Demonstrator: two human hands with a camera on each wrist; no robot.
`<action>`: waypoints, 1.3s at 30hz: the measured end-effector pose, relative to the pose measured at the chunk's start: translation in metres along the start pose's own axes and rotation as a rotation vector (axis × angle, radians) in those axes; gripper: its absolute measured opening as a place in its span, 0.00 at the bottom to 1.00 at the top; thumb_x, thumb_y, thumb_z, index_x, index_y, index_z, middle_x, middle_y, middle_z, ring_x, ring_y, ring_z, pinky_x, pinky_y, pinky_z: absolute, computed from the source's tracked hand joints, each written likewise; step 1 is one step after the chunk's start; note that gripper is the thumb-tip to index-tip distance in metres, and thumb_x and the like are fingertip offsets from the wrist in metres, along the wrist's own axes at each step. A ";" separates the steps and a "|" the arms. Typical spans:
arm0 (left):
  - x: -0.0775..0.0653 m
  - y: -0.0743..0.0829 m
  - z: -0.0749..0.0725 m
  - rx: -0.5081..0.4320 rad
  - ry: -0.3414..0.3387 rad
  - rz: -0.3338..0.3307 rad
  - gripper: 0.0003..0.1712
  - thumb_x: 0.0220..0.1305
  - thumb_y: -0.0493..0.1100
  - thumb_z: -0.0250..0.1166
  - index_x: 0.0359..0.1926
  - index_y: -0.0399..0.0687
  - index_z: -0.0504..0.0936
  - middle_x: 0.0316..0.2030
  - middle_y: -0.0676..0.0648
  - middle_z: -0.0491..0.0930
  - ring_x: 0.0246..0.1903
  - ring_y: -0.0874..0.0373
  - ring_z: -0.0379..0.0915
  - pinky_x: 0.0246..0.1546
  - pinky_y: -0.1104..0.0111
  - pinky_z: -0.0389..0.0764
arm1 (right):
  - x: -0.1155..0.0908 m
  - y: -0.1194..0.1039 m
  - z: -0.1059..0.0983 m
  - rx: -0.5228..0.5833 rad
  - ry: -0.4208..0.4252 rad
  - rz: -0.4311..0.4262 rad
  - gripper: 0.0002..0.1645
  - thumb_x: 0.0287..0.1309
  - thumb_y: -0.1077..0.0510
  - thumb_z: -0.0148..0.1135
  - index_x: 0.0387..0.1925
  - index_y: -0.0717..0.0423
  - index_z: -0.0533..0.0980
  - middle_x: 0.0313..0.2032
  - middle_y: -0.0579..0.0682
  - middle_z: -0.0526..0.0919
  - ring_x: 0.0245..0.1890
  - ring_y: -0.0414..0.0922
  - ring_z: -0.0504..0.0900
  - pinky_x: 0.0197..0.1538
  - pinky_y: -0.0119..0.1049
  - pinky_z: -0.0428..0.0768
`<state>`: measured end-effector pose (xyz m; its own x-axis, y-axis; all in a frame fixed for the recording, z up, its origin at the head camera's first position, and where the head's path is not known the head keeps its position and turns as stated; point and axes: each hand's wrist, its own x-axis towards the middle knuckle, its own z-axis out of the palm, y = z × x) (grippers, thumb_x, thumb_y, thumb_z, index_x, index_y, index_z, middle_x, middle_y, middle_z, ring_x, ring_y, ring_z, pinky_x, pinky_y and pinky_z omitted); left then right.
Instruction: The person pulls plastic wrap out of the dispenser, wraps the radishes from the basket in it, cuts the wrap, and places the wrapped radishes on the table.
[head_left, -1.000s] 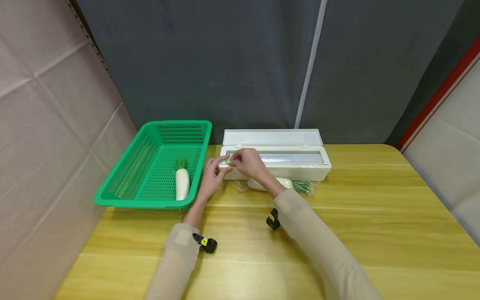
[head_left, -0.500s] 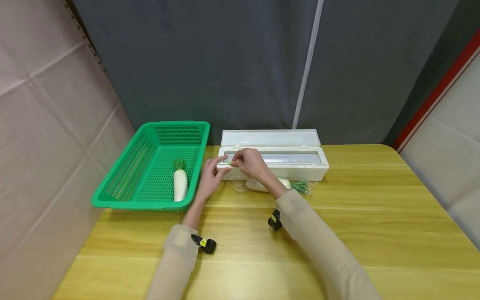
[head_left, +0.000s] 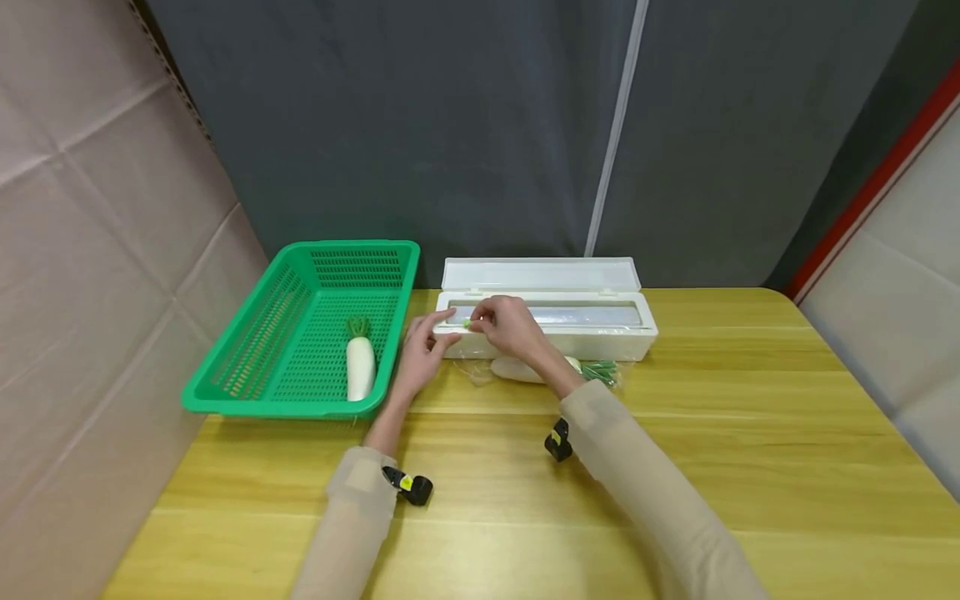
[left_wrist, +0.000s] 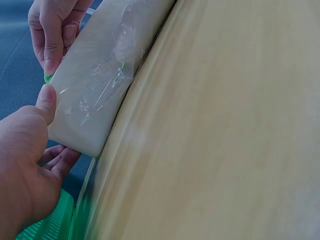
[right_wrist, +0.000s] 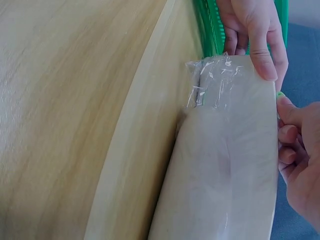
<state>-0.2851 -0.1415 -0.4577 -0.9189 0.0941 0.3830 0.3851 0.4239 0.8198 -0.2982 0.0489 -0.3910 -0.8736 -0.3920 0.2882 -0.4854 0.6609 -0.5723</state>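
A white cling film dispenser (head_left: 592,343) lies lengthwise at the back of the table with its lid (head_left: 540,273) raised and a film roll (head_left: 577,316) inside. At its left end my left hand (head_left: 422,354) holds the box, thumb on the front edge and fingers around the end. My right hand (head_left: 512,325) pinches the small green slide cutter (head_left: 467,323) on the front rim, near the left thumb. In front of the box lies a film-wrapped daikon (head_left: 517,370) with green stalks (head_left: 600,372), partly hidden by the right wrist. Loose clear film (left_wrist: 102,87) hangs over the box front.
To the left stands a green plastic basket (head_left: 300,408) holding one bare daikon (head_left: 360,367). Behind the wooden table (head_left: 480,517) hangs a dark grey curtain (head_left: 420,125). A pale cloth wall (head_left: 97,292) borders the left side.
My right hand has slid the green cutter a short way to the right along the rim. My left hand keeps its hold on the box's left end.
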 end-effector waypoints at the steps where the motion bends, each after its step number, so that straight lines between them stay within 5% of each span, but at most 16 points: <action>1: 0.000 0.000 0.000 0.003 0.002 0.000 0.25 0.68 0.40 0.68 0.64 0.46 0.78 0.53 0.38 0.72 0.36 0.55 0.66 0.39 0.68 0.73 | 0.000 0.000 0.000 0.007 -0.001 0.000 0.06 0.65 0.59 0.68 0.35 0.59 0.86 0.31 0.50 0.85 0.25 0.42 0.76 0.32 0.34 0.76; 25: 0.000 0.000 0.000 -0.004 -0.007 -0.004 0.24 0.69 0.37 0.66 0.65 0.47 0.78 0.48 0.39 0.71 0.36 0.57 0.64 0.39 0.68 0.73 | -0.007 0.009 -0.012 -0.028 -0.012 0.035 0.06 0.62 0.54 0.71 0.35 0.52 0.86 0.29 0.44 0.83 0.26 0.42 0.74 0.32 0.36 0.75; 39: 0.000 0.002 0.000 -0.004 0.001 -0.016 0.24 0.68 0.39 0.67 0.64 0.47 0.79 0.46 0.39 0.71 0.36 0.55 0.64 0.39 0.67 0.71 | -0.013 0.019 -0.024 0.017 -0.014 0.022 0.07 0.63 0.57 0.70 0.33 0.57 0.85 0.25 0.47 0.81 0.23 0.41 0.72 0.30 0.34 0.71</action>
<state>-0.2842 -0.1407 -0.4556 -0.9249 0.0862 0.3703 0.3706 0.4219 0.8274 -0.2969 0.0817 -0.3871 -0.8835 -0.3865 0.2648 -0.4653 0.6583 -0.5918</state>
